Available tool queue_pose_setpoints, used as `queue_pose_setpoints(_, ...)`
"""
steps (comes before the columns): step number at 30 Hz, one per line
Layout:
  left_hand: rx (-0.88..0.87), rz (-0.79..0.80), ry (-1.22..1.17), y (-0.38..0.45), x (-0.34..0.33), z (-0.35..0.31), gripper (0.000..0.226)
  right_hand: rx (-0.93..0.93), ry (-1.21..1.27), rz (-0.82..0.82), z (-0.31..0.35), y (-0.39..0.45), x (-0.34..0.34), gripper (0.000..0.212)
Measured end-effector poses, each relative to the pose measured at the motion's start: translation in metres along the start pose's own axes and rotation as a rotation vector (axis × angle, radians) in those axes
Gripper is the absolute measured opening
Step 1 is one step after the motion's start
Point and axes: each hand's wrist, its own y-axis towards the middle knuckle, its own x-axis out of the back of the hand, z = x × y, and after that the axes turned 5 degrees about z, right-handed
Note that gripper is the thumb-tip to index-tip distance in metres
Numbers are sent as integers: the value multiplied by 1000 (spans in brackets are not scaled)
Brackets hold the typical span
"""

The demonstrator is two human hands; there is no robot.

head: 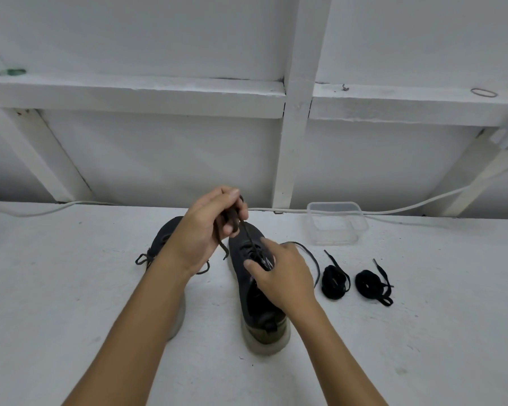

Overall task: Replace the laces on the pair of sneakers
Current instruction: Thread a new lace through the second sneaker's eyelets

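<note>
The right sneaker (257, 291) is stood toe pointing away; its lace (248, 234) is pinched taut in the left hand (206, 230) fingers, the tongue pressed beneath spread right hand (279, 276) fingers.

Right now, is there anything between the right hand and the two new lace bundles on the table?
Nothing visible blocks it. The right hand rests on the right sneaker; the bundles lie on the bare table to its right. Only a loose loop of the old lace lies between, flat on the table.
</note>
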Motion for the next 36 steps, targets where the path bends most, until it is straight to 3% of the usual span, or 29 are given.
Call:
queue_pose_setpoints(4,33,-31,93,6,4,5,25,176,286,111,9,18,21,13)
queue_pose_setpoints(6,74,-187,324,8,11,12,26,170,436,120,8,21,35,20)
queue_pose_setpoints(9,115,-421,874,8,26,35,23,162,558,2,1,22,55,30)
queue_pose_setpoints(12,92,-524,1202,3,26,61,25,143,669,-57,-8,18,70,34)
queue_pose_setpoints(15,68,-230,1225,5,17,79,16,123,918,-47,-13,15,78,30)
queue_pose_setpoints(17,139,14,1319,10,9,90,24,114,1001,-66,-14,15,83,30)
queue_pose_setpoints(23,313,340,1464,29,5,90,35,145,1072,-113,-15,16,87,28)
queue_pose_setpoints(28,443,409,1425,41,2,84,43,176,1182,-123,-13,18,93,26)
queue_pose_setpoints(32,410,369,1405,46,2,82,36,191,1202,-103,-10,19,97,23)
queue_pose_setpoints(36,384,427,1396,52,8,78,14,206,1185,-79,-7,19,97,23)
